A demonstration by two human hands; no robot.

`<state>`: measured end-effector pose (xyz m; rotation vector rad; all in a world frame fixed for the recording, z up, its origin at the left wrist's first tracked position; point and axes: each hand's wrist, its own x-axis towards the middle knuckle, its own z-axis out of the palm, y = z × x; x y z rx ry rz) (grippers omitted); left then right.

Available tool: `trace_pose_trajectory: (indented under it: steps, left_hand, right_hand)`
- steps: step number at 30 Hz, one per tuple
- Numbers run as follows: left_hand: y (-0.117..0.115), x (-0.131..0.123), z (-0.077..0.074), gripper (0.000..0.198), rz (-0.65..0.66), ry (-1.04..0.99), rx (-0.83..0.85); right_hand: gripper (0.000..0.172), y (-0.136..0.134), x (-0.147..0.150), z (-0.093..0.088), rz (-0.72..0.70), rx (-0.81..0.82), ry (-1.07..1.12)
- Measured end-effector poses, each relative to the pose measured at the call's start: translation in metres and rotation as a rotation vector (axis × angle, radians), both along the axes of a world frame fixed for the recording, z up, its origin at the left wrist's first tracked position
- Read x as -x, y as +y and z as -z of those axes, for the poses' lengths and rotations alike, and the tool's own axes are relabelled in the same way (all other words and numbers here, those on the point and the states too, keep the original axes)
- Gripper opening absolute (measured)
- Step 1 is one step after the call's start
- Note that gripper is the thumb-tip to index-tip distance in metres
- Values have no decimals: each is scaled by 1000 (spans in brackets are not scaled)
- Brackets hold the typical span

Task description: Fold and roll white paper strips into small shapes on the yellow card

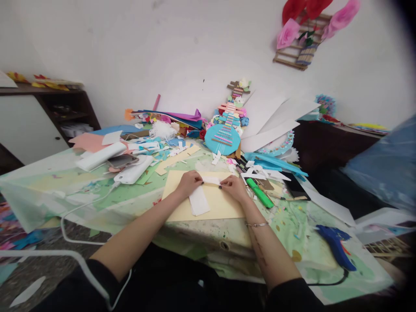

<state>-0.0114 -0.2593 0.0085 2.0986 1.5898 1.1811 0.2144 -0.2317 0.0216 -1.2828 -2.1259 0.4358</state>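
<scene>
Between my two hands a small white strip of paper (212, 180) is stretched, one end pinched by each. My left hand (190, 182) is closed on its left end, with the fingertips pressed together. At the right end, my right hand (234, 187) pinches the strip between thumb and finger. Just below my left hand a white paper rectangle (199, 202) lies on a pale yellow sheet (224, 209). The yellow sheet rests flat at the table's front edge, under both hands.
A green marker (260, 193) lies right of the sheet, and a blue glue gun (338, 247) with a cord sits farther right. Left are a white power bank (134, 170), its cable and a phone (122, 161). Paper scraps (156, 147) and a blue paper guitar shape (222, 139) stand behind.
</scene>
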Motion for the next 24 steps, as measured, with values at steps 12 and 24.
trace_pose_trajectory:
  steps: [12,24]
  left_hand:
    - [9,5,5,9,-19,22,20]
    - [8,6,2,8,-47,23,88]
  right_hand:
    - [10,-3,1,2,-38,-34,-6]
    - [15,-1,6,3,-43,-58,-67]
